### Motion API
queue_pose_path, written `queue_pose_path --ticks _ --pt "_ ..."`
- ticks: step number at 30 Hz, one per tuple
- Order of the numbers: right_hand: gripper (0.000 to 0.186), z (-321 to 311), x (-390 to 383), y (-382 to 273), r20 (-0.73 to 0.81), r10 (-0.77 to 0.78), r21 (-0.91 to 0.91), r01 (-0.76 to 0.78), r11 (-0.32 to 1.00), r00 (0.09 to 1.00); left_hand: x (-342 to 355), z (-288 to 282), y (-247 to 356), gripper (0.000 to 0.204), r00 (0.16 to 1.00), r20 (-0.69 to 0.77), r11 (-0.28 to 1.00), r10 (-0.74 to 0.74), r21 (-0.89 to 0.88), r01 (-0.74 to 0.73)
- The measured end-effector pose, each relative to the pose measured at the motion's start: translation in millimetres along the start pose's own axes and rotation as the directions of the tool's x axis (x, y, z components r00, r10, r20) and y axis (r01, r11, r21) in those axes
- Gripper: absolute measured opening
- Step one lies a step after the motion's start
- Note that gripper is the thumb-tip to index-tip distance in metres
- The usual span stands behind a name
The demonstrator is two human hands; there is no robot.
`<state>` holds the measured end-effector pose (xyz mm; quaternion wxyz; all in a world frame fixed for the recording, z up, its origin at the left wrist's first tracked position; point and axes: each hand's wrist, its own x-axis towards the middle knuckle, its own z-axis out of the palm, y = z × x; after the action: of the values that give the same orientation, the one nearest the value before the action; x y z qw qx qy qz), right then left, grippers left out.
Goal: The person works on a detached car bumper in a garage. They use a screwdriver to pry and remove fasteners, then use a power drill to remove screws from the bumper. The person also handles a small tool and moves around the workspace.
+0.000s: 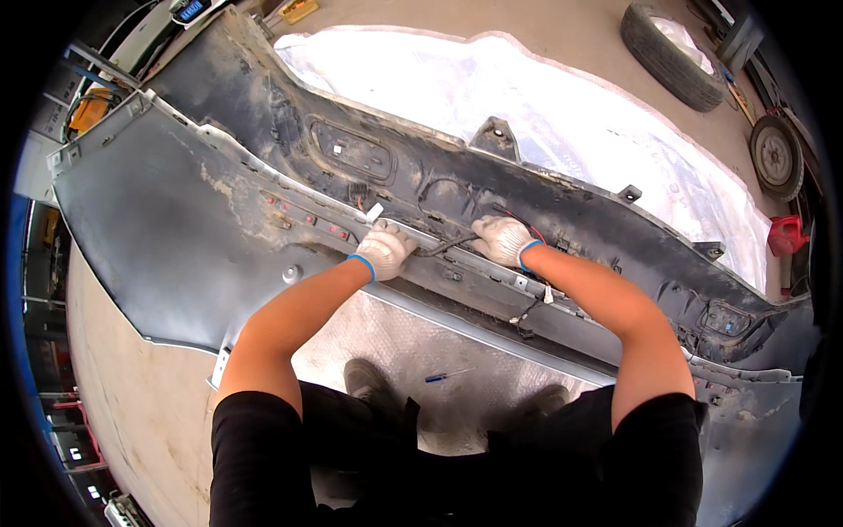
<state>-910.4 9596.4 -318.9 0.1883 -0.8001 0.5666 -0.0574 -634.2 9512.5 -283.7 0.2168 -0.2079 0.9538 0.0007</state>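
Observation:
A large dirty car bumper point(140, 211) lies with its dark inner side up, reaching across most of the view. My left hand point(386, 249), in a white knit glove with a blue cuff, is closed at the bumper's middle ridge. To its right, my right hand point(502, 241), gloved alike, has its fingers curled. A black wiring harness point(448, 245) stretches between both hands and passes into each grip. Just above the left hand shows a small white tag point(375, 212). Below the right hand, a loose lead with a white connector point(549, 294) hangs on the ridge.
White plastic sheeting point(527, 105) is spread beyond the bumper. A blue-handled screwdriver point(436, 379) rests on bubble wrap point(342, 329) between my feet. At the far right are a tyre point(659, 66), a wheel point(776, 156) and a red container point(787, 234).

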Motion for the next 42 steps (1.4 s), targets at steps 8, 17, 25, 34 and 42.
queue_pose_path --ticks 8,17,25,34,42 --pt "0.033 -53 -19 -7 -0.114 0.067 0.183 -0.046 0.982 0.991 6 -38 -46 0.039 0.974 0.076 0.975 -0.212 0.083 0.206" --pt "0.031 -111 28 -52 0.003 0.176 0.92 -0.072 0.384 0.984 -55 -167 -115 0.037 0.461 -0.67 0.813 -0.582 -0.483 0.324" --pt "0.036 -160 37 -93 0.021 0.021 0.998 -0.023 0.064 1.0 -60 -174 -125 0.054 0.006 -0.538 0.476 -0.843 -0.739 0.478" --pt "0.037 -135 44 -101 0.033 -0.025 0.974 -0.026 0.224 0.999 -42 -196 -126 0.049 0.235 -0.46 0.274 -0.856 -0.789 -0.55" --pt "0.038 -105 62 -83 -0.011 0.043 0.389 -0.036 0.92 0.999 -59 -215 -117 0.032 0.313 -0.571 0.487 -0.759 -0.817 -0.31"
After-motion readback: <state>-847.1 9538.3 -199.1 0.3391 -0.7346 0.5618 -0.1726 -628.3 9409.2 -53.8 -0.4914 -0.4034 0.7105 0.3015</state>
